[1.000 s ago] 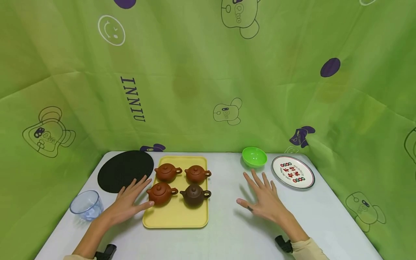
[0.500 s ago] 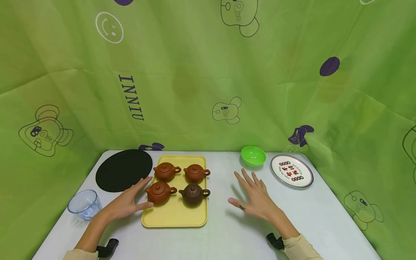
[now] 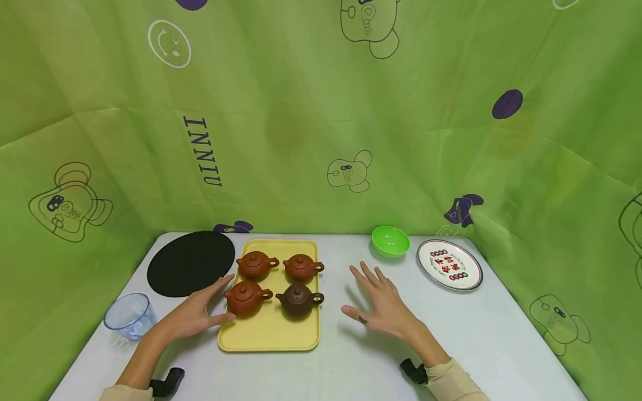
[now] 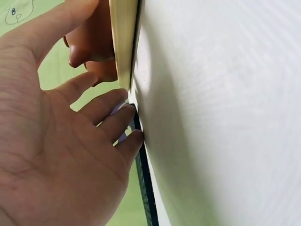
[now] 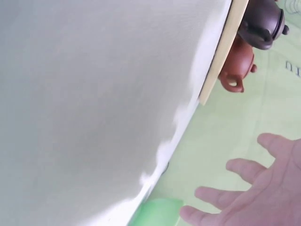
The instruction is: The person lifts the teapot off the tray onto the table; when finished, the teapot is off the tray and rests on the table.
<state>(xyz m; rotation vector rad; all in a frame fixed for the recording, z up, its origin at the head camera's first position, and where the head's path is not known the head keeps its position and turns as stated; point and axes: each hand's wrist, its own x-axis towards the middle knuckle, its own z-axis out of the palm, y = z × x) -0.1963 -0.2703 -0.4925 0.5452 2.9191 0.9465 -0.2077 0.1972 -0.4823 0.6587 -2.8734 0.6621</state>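
Note:
A yellow tray (image 3: 268, 338) bears several small teapots. Three are reddish brown: a back left teapot (image 3: 255, 265), a back right teapot (image 3: 301, 268) and a front left teapot (image 3: 245, 299). The front right teapot (image 3: 297, 301) is dark brown. My left hand (image 3: 193, 316) is beside the tray's left edge, fingers spread, thumb near the front left teapot; it grips nothing. In the left wrist view its fingertips (image 4: 123, 96) overlap the tray's edge. My right hand (image 3: 383, 306) hovers over the white table to the tray's right, fingers apart and holding nothing.
A black round mat (image 3: 191, 263) lies at the back left, with a clear glass bowl (image 3: 131, 316) in front of it. At the back right are a green bowl (image 3: 390, 241) and a white patterned plate (image 3: 449, 264). A green curtain (image 3: 281, 122) surrounds the table.
My right hand has moved left toward the tray. My left hand has turned slightly, its fingers bunching closer together beside the tray. The teapots and tray stay put.

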